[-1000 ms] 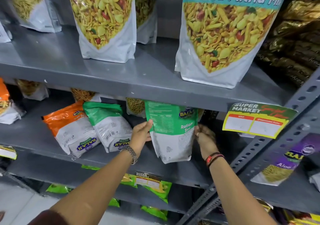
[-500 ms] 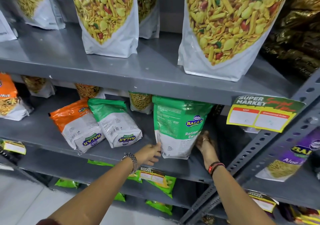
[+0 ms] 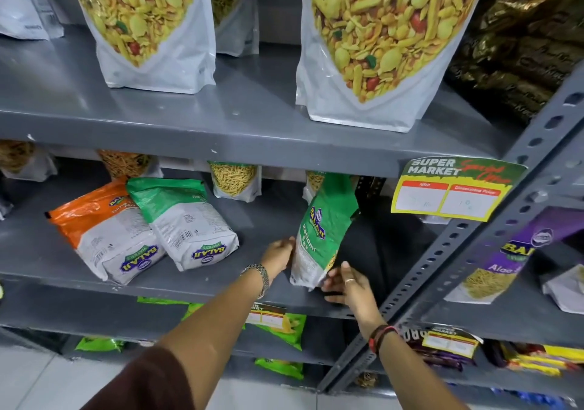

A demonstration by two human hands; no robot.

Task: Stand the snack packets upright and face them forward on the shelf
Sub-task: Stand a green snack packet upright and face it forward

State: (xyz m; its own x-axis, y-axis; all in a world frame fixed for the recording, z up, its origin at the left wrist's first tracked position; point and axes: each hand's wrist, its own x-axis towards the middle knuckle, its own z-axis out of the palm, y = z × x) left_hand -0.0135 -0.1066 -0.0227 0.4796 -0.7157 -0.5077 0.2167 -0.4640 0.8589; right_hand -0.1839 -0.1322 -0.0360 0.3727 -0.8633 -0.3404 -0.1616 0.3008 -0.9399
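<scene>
1. The left hand (image 3: 279, 253) was a little below the centre of the frame, with its fingers curled against the left edge of the green Ratlami Sev packet (image 3: 322, 236), low on the packet.
2. The right hand (image 3: 346, 283) was just to the lower right of it. Its fingers were spread, and the fingertips touched the bottom right corner of the same packet. A ring was on one finger.
3. The left wrist carried a metal watch (image 3: 257, 275) and the right wrist carried a red and black band (image 3: 380, 335).
4. The packet stood on its base on the middle grey shelf (image 3: 205, 286), tilted, with its top leaning to the right. Its printed face was turned partly to the left of the frame.
5. To the left on this shelf, well apart from the hands, a second green packet (image 3: 186, 223) and an orange packet (image 3: 104, 232) lay flat and touched each other, their labels upside down.
6. At the back of the shelf stood small pouches of yellow sev (image 3: 235, 180).
7. On the upper shelf stood two large mixture pouches (image 3: 373, 46), upright.
8. A yellow and green price tag (image 3: 455, 188) hung from the front edge of the upper shelf, at the right of the frame, beside the perforated grey upright (image 3: 474, 242).
</scene>
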